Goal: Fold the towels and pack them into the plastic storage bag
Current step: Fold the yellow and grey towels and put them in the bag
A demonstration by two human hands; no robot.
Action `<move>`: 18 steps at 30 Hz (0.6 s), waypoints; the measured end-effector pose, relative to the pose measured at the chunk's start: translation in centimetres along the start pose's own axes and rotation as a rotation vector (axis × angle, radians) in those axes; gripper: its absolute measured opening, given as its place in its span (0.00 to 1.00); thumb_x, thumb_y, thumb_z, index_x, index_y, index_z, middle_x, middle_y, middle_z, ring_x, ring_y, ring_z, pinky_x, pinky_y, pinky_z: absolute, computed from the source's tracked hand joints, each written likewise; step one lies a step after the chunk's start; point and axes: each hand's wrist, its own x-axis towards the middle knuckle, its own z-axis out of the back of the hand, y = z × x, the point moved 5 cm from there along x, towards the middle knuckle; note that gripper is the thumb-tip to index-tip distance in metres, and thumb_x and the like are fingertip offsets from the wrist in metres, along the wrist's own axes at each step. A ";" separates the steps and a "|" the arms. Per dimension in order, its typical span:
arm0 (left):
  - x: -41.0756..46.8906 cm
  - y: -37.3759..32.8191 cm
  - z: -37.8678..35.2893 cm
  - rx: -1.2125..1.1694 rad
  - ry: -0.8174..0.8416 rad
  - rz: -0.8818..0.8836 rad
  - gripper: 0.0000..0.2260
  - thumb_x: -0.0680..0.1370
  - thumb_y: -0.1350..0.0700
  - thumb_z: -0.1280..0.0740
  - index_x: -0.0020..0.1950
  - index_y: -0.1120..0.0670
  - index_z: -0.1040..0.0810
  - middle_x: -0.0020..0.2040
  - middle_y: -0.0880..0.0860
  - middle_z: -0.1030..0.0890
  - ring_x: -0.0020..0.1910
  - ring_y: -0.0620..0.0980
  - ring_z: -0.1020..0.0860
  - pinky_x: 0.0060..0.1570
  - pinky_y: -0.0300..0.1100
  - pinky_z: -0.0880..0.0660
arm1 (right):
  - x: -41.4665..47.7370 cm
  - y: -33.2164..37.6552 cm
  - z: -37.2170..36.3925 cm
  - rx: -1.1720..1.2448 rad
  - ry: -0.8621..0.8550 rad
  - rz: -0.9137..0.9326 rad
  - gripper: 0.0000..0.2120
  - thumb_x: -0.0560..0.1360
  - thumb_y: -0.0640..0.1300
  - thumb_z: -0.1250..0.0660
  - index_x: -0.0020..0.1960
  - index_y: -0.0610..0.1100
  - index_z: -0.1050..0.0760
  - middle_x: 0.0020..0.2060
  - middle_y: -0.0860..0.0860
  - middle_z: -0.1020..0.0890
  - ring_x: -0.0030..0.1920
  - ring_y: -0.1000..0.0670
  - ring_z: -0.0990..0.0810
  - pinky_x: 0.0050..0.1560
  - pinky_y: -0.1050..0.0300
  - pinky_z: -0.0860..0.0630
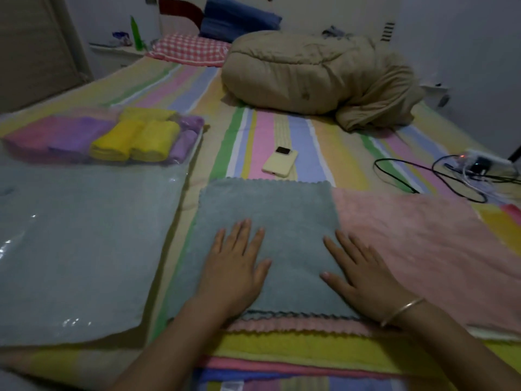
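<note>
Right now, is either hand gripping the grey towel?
No: the left hand and the right hand both lie flat, fingers straight, on the grey towel.

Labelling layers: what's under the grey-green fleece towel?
A pink fleece towel shows under the grey-green fleece towel, past its right and near edges. Left hand and right hand lie flat on top. Beneath its middle: covered.

Bed (270, 131) before me: sheet striped pink, blue, green and yellow.
Far end: bundled beige quilt (304, 71); red-checked pillow (189, 49); blue pillow (239, 19) against a red-and-white headboard (180, 9).
Mid-sheet: phone in yellow case (279, 163).
To my right: power strip (485, 162), black cables (408, 176).
To my left: bedside table (118, 52) bearing a green bottle (136, 32).
Walls (465, 38) pale; light dim.
</note>
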 end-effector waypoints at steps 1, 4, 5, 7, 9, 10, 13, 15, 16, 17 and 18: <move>-0.1 0.1 0.0 -0.008 -0.007 0.001 0.43 0.67 0.34 0.81 0.78 0.48 0.58 0.79 0.51 0.57 0.77 0.49 0.58 0.73 0.50 0.63 | -0.2 -0.3 0.1 0.048 -0.012 -0.008 0.54 0.55 0.81 0.75 0.76 0.59 0.62 0.77 0.52 0.60 0.77 0.50 0.59 0.76 0.50 0.55; -0.2 0.1 -0.1 -0.008 -0.033 -0.007 0.41 0.70 0.34 0.79 0.79 0.49 0.56 0.79 0.52 0.55 0.78 0.50 0.57 0.73 0.51 0.62 | -0.1 -0.5 1.1 0.240 -0.099 -0.011 0.40 0.71 0.73 0.50 0.77 0.54 0.51 0.77 0.49 0.48 0.76 0.49 0.48 0.74 0.54 0.48; -0.2 0.1 -0.1 -0.007 -0.048 -0.011 0.40 0.72 0.34 0.77 0.79 0.50 0.53 0.79 0.53 0.52 0.78 0.51 0.54 0.73 0.51 0.60 | 0.1 -0.5 1.4 0.310 -0.142 -0.001 0.34 0.76 0.65 0.44 0.77 0.53 0.46 0.76 0.49 0.42 0.75 0.48 0.44 0.73 0.54 0.45; -0.4 0.0 0.0 -0.004 -0.062 -0.010 0.37 0.76 0.36 0.71 0.78 0.52 0.46 0.78 0.55 0.45 0.77 0.53 0.48 0.72 0.52 0.56 | 0.2 -0.5 1.9 0.412 -0.213 0.021 0.26 0.77 0.54 0.37 0.74 0.52 0.37 0.71 0.50 0.32 0.71 0.48 0.36 0.70 0.53 0.39; -0.6 0.0 0.1 -0.005 -0.061 -0.009 0.36 0.78 0.37 0.69 0.77 0.53 0.43 0.77 0.56 0.43 0.77 0.53 0.45 0.71 0.52 0.54 | 0.3 -0.9 2.1 0.509 -0.282 -0.020 0.21 0.76 0.50 0.34 0.68 0.52 0.30 0.65 0.52 0.25 0.66 0.50 0.29 0.67 0.52 0.33; -0.7 -0.1 0.2 -0.006 -0.065 -0.013 0.35 0.78 0.37 0.69 0.77 0.53 0.43 0.77 0.55 0.43 0.77 0.53 0.45 0.71 0.52 0.54 | 0.4 -1.2 2.2 0.615 -0.311 -0.078 0.18 0.76 0.47 0.33 0.66 0.52 0.27 0.62 0.52 0.23 0.62 0.51 0.26 0.64 0.53 0.30; -0.7 -0.1 0.3 -0.001 -0.093 -0.020 0.35 0.78 0.38 0.68 0.78 0.53 0.44 0.77 0.55 0.44 0.77 0.53 0.46 0.72 0.51 0.55 | 1.3 -1.5 2.4 1.191 -0.257 -0.316 0.16 0.78 0.41 0.36 0.64 0.53 0.28 0.54 0.53 0.23 0.49 0.52 0.22 0.46 0.54 0.24; -0.7 0.0 0.1 0.007 -0.085 -0.020 0.35 0.78 0.38 0.69 0.78 0.53 0.44 0.78 0.55 0.45 0.77 0.53 0.47 0.72 0.51 0.56 | 2.4 -1.4 2.8 1.339 -0.169 -0.361 0.17 0.79 0.39 0.37 0.65 0.52 0.30 0.53 0.48 0.24 0.36 0.53 0.23 0.31 0.60 0.27; -0.7 0.0 0.1 0.009 -0.083 -0.021 0.35 0.78 0.38 0.69 0.78 0.53 0.44 0.78 0.55 0.44 0.77 0.53 0.47 0.72 0.51 0.55 | 3.0 -1.2 3.1 1.309 -0.131 -0.341 0.18 0.78 0.37 0.38 0.65 0.51 0.30 0.55 0.46 0.25 0.33 0.54 0.24 0.26 0.64 0.29; -0.6 0.0 0.1 0.008 -0.082 -0.021 0.35 0.78 0.38 0.69 0.77 0.53 0.43 0.77 0.56 0.43 0.77 0.53 0.46 0.72 0.51 0.55 | 3.6 -1.0 3.5 1.259 -0.102 -0.311 0.19 0.78 0.36 0.37 0.66 0.50 0.30 0.58 0.45 0.26 0.33 0.54 0.25 0.25 0.66 0.30; -0.6 0.0 0.1 0.006 -0.084 -0.024 0.36 0.78 0.38 0.69 0.77 0.53 0.43 0.77 0.56 0.43 0.77 0.53 0.46 0.72 0.50 0.55 | 4.1 -0.8 3.8 1.214 -0.087 -0.276 0.20 0.77 0.35 0.37 0.66 0.49 0.30 0.60 0.45 0.27 0.37 0.56 0.25 0.26 0.69 0.29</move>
